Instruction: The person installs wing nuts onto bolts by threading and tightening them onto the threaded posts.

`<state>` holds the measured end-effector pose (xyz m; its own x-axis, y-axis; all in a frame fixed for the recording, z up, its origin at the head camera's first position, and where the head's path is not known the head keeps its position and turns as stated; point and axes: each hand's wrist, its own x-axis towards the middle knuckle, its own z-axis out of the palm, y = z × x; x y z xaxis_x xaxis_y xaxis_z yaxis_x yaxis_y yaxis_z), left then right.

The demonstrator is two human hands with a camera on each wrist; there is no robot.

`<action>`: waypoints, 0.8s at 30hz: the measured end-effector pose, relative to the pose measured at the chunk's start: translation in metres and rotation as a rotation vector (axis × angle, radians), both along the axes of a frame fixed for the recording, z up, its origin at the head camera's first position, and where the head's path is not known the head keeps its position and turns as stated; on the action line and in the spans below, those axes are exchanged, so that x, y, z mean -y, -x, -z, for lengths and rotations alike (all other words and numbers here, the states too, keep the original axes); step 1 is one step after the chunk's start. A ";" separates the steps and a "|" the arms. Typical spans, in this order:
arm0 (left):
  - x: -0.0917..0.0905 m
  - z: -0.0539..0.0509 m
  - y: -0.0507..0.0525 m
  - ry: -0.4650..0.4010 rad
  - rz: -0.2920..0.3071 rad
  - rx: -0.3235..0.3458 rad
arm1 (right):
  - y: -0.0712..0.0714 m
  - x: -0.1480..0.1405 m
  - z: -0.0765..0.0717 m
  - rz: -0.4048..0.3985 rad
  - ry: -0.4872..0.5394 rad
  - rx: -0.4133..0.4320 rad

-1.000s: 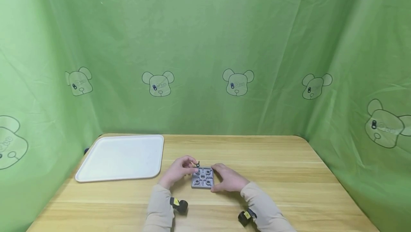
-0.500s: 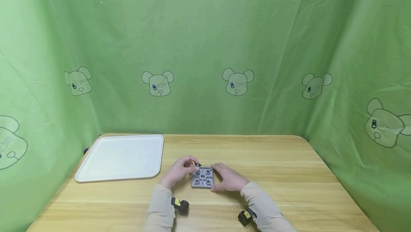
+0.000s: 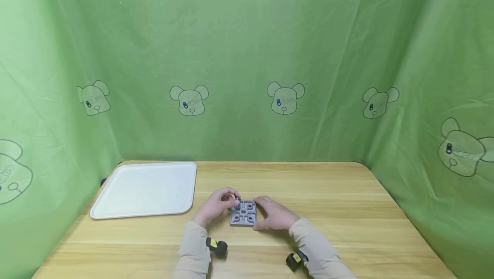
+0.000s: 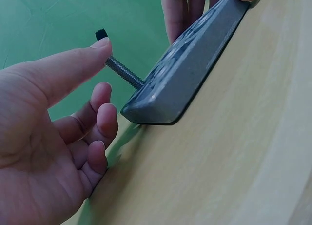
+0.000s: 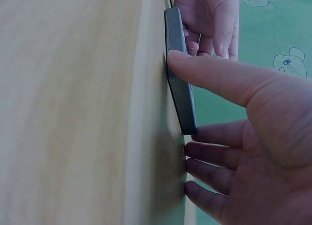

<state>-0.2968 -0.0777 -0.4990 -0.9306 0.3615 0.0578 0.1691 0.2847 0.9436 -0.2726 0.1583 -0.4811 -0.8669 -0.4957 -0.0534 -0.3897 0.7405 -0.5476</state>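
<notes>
A grey square metal plate (image 3: pixel 250 211) with recesses and round holes lies on the table. At its far left corner a threaded bolt (image 4: pixel 126 73) stands up from the plate's face. My left hand (image 3: pixel 214 207) pinches the bolt's black head (image 4: pixel 101 34) between thumb and a finger mostly hidden behind it; the other fingers curl loosely below. My right hand (image 3: pixel 277 215) holds the plate from the right, its thumb on the near edge and a finger at the far corner. In the right wrist view, the plate (image 5: pixel 178 88) is seen edge-on beside the thumb.
A white rectangular tray (image 3: pixel 150 191) lies at the left of the wooden table (image 3: pixel 328 193). Green curtains (image 3: pixel 239 56) with bear prints stand behind and on both sides.
The bolt's black head has turned between my left fingers, from upright to flat to partly turned. The right hand and the plate stay in place.
</notes>
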 end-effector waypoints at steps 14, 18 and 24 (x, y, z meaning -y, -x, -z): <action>0.005 0.001 0.001 -0.040 -0.038 0.019 | 0.001 0.000 0.001 0.003 0.000 0.008; 0.004 0.000 0.001 -0.037 -0.029 0.019 | 0.001 0.000 0.001 0.004 -0.004 0.007; 0.003 0.001 0.001 -0.034 -0.019 0.010 | -0.001 0.001 -0.001 0.007 -0.012 0.006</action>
